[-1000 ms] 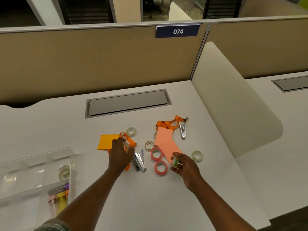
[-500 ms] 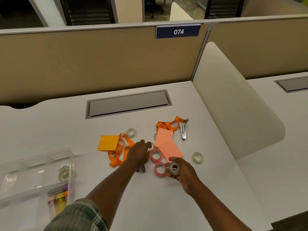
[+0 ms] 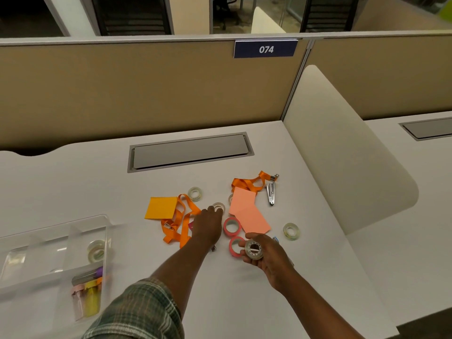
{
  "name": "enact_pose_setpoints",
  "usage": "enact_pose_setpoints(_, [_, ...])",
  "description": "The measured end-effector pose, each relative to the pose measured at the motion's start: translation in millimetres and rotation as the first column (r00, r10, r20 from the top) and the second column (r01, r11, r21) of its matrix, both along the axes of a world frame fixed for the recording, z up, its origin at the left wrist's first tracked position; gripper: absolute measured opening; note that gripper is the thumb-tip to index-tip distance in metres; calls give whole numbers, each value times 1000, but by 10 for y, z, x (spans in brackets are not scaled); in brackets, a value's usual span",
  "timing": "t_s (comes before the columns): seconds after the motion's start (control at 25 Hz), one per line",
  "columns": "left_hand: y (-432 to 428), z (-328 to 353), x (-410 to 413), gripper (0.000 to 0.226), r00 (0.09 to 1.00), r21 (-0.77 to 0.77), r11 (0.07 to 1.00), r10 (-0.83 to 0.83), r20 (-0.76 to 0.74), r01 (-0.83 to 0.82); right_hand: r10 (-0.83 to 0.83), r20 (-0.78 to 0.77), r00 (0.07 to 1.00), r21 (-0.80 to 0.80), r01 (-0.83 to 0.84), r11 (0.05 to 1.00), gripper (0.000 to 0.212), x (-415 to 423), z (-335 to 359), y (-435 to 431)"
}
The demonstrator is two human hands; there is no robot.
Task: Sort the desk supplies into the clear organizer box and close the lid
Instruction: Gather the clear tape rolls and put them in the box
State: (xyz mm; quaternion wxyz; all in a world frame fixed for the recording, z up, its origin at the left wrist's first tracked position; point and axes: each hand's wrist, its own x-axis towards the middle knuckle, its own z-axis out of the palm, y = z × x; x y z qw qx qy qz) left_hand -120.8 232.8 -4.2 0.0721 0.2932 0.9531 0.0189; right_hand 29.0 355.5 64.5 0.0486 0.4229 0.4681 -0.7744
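My right hand (image 3: 267, 256) holds a clear tape roll (image 3: 254, 249) above the desk. My left hand (image 3: 208, 225) lies palm down over a stapler, its fingertips touching a small clear tape roll (image 3: 219, 206). Two pink tape rolls (image 3: 231, 226) (image 3: 235, 246) lie between my hands. Pink sticky notes (image 3: 247, 211), an orange sticky pad (image 3: 161, 207), two orange lanyards (image 3: 181, 221) (image 3: 249, 183), a silver stapler (image 3: 271, 195) and further clear rolls (image 3: 195, 193) (image 3: 291, 231) are scattered about. The clear organizer box (image 3: 49, 253) stands open at the left, holding a tape roll (image 3: 96, 250) and highlighters (image 3: 89, 297).
A grey cable hatch (image 3: 190, 151) is set into the desk behind the supplies. A cream divider panel (image 3: 342, 152) rises at the right. Beige partition walls with a "074" sign (image 3: 266, 48) close off the back.
My left hand has moved right from the orange lanyard to the small clear roll. My right hand has turned the tape roll it holds to face up.
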Motion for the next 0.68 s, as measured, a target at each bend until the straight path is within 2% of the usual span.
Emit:
enact_pose_setpoints(0.2, [33, 3, -6, 24, 1000, 3, 1000, 17, -5, -17, 9, 4, 1000, 54, -9, 998, 27, 55, -4, -129])
enact_pose_setpoints(0.28, [-12, 44, 6, 23, 998, 130, 990, 56, 17, -58, 0, 5, 1000, 72, -1, 997, 27, 83, 7, -187])
enact_pose_setpoints(0.36, [-99, 183, 23, 20, 981, 332, 927, 137, 137, -176, -2, 8, 1000, 96, 1, 995, 27, 76, 18, -242])
enact_pose_setpoints(0.44, [-272, 357, 48, 18, 894, 548, 748, 133, 429, -374, 8, 15, 1000, 112, -9, 994, 29, 7, 64, -335])
enact_pose_setpoints(0.52, [-511, 562, 140, 17, 707, 608, 539, -34, 706, -582, 33, 18, 999, 111, -35, 993, 32, -109, 131, -469])
enact_pose_setpoints(0.6, [-791, 723, 260, 16, 585, 578, 490, -158, 795, -653, 88, 15, 996, 116, -89, 989, 33, -235, 210, -648])
enact_pose_setpoints(0.68, [-1105, 833, 360, 17, 540, 568, 494, -215, 813, -658, 184, -2, 983, 124, -182, 975, 38, -349, 277, -874])
